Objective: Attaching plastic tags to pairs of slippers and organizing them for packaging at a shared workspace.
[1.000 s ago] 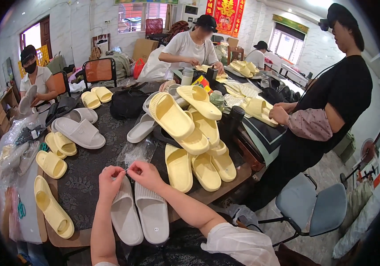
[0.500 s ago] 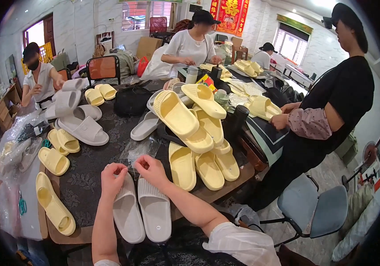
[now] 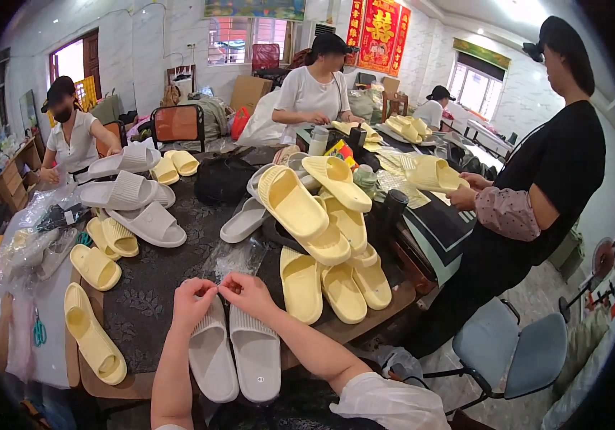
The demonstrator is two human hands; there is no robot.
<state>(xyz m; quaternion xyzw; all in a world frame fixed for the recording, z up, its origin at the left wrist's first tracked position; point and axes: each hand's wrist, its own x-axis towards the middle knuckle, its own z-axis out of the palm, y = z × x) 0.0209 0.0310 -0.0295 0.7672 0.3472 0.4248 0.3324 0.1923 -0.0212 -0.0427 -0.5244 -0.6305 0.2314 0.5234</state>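
Here, both the left hand point(image 3: 194, 297) and right hand point(image 3: 245, 292) are pinched together at the toe end of the grey slipper pair point(image 3: 235, 352), whose long axes are pointed back toward the person.

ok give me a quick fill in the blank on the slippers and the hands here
1. Both hands, left hand and right hand, meet above a pair of ___ slippers.
2. The heap of slippers right of that pair is ___ in colour.
3. The scissors at the table's left edge have ___ handles.
4. The swivel chair at right has a ___ seat.

Missing words: grey; yellow; green; blue
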